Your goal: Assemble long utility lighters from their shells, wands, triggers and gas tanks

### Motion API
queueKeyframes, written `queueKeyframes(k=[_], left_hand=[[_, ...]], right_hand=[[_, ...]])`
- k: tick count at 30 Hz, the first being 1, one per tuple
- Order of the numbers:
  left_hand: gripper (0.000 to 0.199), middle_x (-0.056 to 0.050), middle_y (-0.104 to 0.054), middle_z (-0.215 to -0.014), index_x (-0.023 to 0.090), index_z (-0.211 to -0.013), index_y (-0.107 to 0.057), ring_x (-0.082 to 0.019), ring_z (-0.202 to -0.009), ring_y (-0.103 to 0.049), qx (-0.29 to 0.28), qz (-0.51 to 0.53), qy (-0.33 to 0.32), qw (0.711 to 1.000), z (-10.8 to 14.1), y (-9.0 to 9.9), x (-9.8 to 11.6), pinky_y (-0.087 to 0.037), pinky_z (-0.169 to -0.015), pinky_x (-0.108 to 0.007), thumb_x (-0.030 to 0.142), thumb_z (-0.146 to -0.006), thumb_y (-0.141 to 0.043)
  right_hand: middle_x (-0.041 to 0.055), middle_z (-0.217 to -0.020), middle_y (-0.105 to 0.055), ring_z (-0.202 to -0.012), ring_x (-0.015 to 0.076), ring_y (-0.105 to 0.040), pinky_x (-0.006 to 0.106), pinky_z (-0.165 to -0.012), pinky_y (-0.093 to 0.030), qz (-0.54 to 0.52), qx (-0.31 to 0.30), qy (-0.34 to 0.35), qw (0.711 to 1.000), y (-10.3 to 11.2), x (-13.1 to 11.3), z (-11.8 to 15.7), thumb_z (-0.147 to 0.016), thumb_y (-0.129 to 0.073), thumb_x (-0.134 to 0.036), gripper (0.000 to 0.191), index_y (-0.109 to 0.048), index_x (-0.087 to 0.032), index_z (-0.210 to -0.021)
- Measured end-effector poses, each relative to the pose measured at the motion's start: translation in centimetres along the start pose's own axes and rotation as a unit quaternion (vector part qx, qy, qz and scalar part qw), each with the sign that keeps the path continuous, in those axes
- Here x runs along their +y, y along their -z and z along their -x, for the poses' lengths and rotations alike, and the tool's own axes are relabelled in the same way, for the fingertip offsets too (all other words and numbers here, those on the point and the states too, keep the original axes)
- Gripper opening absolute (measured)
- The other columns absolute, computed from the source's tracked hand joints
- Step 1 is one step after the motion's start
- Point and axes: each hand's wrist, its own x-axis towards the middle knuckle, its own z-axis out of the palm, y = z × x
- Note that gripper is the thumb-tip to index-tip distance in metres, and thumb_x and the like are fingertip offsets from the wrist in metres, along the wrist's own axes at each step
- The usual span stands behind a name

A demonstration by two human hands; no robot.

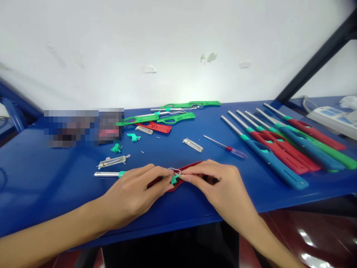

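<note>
A red lighter shell half [192, 165] lies near the table's front edge, with a metal tube [107, 174] reaching out to the left. Over its left part, my left hand [136, 190] is closed, its fingertips at a green trigger piece [174, 180] inside the shell. My right hand [220, 180] comes from the right, thumb and forefinger pinched on a thin white wire [176, 170] that loops above the trigger piece. Much of the shell is hidden beneath both hands.
Several long lighters [279, 160] lie at the right, beside a screwdriver [232, 150]. A clear fuel tank [193, 144] rests mid-table; another tank [113, 162] and a green trigger [134, 137] are at the left. Green shell halves [178, 117] sit near the wall. A power strip [334, 119] stands far right.
</note>
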Motion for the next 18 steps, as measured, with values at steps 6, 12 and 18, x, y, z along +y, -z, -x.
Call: queueKeyframes(k=[6,12,18], left_hand=[[0.031,-0.003,-0.081,-0.103,0.019,-0.112,-0.07,-0.013,-0.077,-0.076,0.002,0.002,0.013,1.0,-0.28,0.69,0.46,-0.06,-0.073,-0.021,0.024,-0.116,-0.039],[0.038,-0.002,-0.082,-0.106,0.021,-0.109,-0.072,-0.015,-0.079,-0.077,-0.011,-0.027,-0.003,1.0,-0.3,0.83,0.42,-0.061,-0.077,-0.024,0.023,-0.116,-0.035],[0.04,-0.004,-0.082,-0.107,0.02,-0.115,-0.073,-0.015,-0.083,-0.077,-0.022,0.013,0.004,1.0,-0.26,0.85,0.2,-0.062,-0.078,-0.022,0.021,-0.116,-0.033]], right_hand=[[-0.0086,-0.093,-0.085,-0.081,0.0151,-0.074,0.027,-0.076,-0.057,-0.016,-0.015,-0.016,1.0,0.02,-0.07,0.09,-0.095,-0.079,-0.022,0.015,-0.085,-0.036,-0.094],[-0.0063,-0.094,-0.085,-0.088,0.0181,-0.074,0.03,-0.081,-0.058,-0.01,-0.02,-0.004,1.0,-0.05,0.15,-0.04,-0.095,-0.079,-0.018,0.018,-0.085,-0.035,-0.094],[-0.0044,-0.096,-0.083,-0.094,0.0211,-0.073,0.034,-0.084,-0.057,0.057,-0.019,0.01,0.998,-0.02,0.06,-0.42,-0.092,-0.082,-0.018,0.017,-0.084,-0.035,-0.093]])
